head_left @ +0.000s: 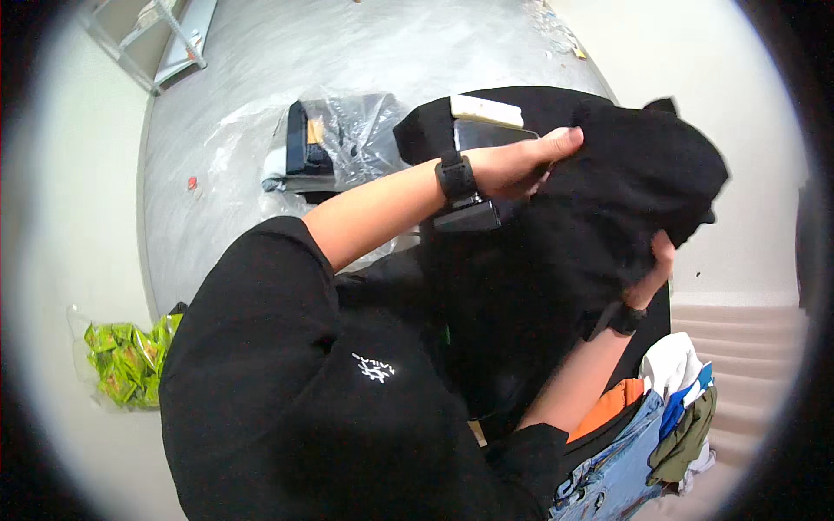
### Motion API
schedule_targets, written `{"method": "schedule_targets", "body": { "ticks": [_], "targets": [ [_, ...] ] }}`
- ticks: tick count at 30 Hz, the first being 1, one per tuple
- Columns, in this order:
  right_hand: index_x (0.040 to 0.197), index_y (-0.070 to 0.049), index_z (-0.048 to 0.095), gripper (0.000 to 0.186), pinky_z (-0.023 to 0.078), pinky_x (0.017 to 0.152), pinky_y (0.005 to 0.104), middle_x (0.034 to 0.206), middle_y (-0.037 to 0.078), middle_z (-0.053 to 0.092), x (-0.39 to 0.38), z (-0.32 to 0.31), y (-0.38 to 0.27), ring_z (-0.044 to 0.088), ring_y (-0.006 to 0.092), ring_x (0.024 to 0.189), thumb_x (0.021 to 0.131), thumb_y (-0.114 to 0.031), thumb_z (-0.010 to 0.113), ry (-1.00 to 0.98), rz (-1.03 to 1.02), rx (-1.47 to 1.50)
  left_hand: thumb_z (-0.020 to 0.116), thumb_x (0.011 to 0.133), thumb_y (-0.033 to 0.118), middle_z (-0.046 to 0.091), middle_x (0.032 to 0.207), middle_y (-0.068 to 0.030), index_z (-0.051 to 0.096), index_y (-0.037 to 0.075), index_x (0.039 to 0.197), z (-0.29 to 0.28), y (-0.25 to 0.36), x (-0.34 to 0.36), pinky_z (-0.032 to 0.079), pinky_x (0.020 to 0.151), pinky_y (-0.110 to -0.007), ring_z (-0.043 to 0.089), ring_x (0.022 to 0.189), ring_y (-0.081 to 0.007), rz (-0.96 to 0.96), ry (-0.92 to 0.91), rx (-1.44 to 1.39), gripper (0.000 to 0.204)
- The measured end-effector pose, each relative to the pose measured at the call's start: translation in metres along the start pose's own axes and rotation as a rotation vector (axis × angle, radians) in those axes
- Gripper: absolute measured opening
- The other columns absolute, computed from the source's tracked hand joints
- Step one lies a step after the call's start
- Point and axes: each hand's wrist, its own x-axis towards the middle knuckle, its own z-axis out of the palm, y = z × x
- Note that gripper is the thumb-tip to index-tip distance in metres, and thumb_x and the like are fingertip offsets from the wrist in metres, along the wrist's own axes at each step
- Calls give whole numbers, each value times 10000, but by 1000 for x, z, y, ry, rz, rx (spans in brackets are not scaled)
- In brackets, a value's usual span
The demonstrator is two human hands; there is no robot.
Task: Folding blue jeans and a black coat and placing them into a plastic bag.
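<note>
A bunched black garment hangs raised between my two hands; its exact kind I cannot make out. My left hand is closed on its left edge, the thumb stretched along the cloth and the other fingers mostly out of sight. On the right, my right hand grips the lower right side, its fingers partly hidden by the fabric. Each wrist wears a black band. Beyond my left hand lies a white bar-shaped object on a dark surface. A small black box-like object shows just below my left wrist.
Folded dark clothes in a clear plastic bag lie on the grey floor at far left. A pile of clothes, including blue jeans, sits at lower right. Bright green packets in a bag are at left. A metal shelf stands far left.
</note>
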Motion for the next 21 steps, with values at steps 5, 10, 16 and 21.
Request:
{"method": "schedule_targets", "body": {
  "ticks": [5, 10, 16, 21],
  "targets": [
    [1022, 20, 611, 270, 460, 891, 349, 1071, 114, 613, -19, 41, 32, 575, 215, 1038, 852, -161, 504, -264, -274, -111, 407, 991, 429, 557, 1283, -135, 459, 18, 1332, -23, -3, -51, 451, 992, -376, 562, 1141, -212, 64, -21, -458, 536],
    [1083, 20, 571, 305, 446, 880, 302, 1043, 73, 602, -40, 174, 24, 576, 180, 984, 793, -68, 606, -374, 15, -195, 415, 995, 396, 547, 1293, -136, 452, 15, 1337, -57, 19, -172, 449, 996, -374, 558, 1143, -210, 214, 214, 26, 514],
    [1241, 33, 496, 527, 465, 892, 309, 1133, 100, 612, -24, 269, 109, 598, 195, 998, 794, -138, 718, -601, 193, -68, 427, 1000, 346, 532, 1309, -139, 442, 10, 1346, -91, 28, -282, 447, 1001, -371, 553, 1146, -208, 357, 509, 721, 483],
    [1262, -32, 487, 511, 483, 878, 343, 1135, 88, 600, -18, 313, 184, 596, 203, 1017, 815, -205, 664, -703, 650, 192, 515, 959, 154, 505, 1333, -153, 435, -27, 1337, -171, -4, -345, 471, 974, -350, 540, 1155, -206, 174, 620, 737, 427]
  ]
}}
